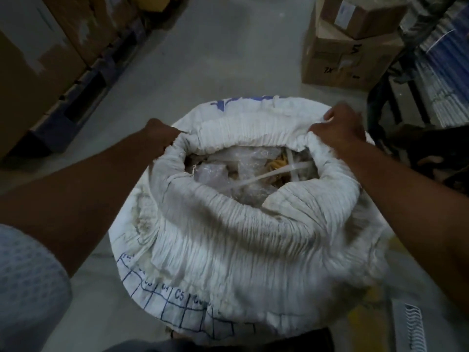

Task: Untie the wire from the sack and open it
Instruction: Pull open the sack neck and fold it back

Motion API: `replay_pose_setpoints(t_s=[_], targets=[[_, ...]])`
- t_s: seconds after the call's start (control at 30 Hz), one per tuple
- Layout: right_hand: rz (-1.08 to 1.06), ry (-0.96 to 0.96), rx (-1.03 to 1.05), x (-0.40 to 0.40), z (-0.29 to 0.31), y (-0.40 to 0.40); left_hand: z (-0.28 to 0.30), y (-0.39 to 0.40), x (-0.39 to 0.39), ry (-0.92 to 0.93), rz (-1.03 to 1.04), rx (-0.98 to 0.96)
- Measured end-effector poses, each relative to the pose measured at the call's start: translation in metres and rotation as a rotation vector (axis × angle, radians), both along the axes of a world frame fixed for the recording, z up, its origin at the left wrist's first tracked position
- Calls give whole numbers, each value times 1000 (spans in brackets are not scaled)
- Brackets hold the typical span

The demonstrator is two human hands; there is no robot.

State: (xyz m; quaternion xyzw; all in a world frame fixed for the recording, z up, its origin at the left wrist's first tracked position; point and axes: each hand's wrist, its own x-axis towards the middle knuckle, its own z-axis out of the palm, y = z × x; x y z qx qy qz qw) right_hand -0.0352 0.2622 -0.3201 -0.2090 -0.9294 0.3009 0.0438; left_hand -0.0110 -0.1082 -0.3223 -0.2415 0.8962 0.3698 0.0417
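Both grips on sack (253, 237) rim, seemingly.

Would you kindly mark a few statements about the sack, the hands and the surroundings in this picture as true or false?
1. The mouth of the sack is open and its contents show. True.
2. The left hand hangs free above the sack. False: it grips the gathered rim on the left side.
3. The right hand holds the rim on the right side. True.
4. The sack is empty. False: clear plastic packets and white straps lie inside.
5. Cardboard boxes are stacked on the floor beyond the sack. True.
6. The sack is plain, with no marking. False: a blue printed grid with letters runs along its near side.
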Motion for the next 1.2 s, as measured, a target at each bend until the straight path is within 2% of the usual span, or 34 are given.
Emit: replay_pose_setpoints(t_s=[0.07, 0.1, 0.2, 0.33, 0.47, 0.57, 0.67, 0.83, 0.97, 1.13, 1.2], targets=[[78, 120, 392, 1, 3, -12, -2, 3, 1, 101, 17, -110], [115, 147, 498, 3, 5, -18, -3, 5, 1, 176, 21, -164], [206, 80, 417, 13, 14, -34, 4, 21, 7, 238, -21, -225], [223, 58, 431, 32, 21, -53, 22, 45, 6, 97, -67, -305], [324, -175, 496, 43, 19, -67, 17, 63, 15, 35, -268, -364], [373, -278, 437, 47, 9, -75, 3, 73, 21, 1, -330, -332], [370, -183, 501, 50, 0, -75, 4, 83, 23, -30, -295, -255], [361, 123, 610, 54, -4, -73, 3, 86, 28, -27, -333, -94], [289, 205, 532, 56, 6, -74, -10, 71, 36, 45, -383, -132], [272, 294, 504, 56, 15, -60, -1, 54, 51, 340, -254, -315], [300, 268, 515, 57, 18, -55, 13, 50, 59, 400, -240, -345]])
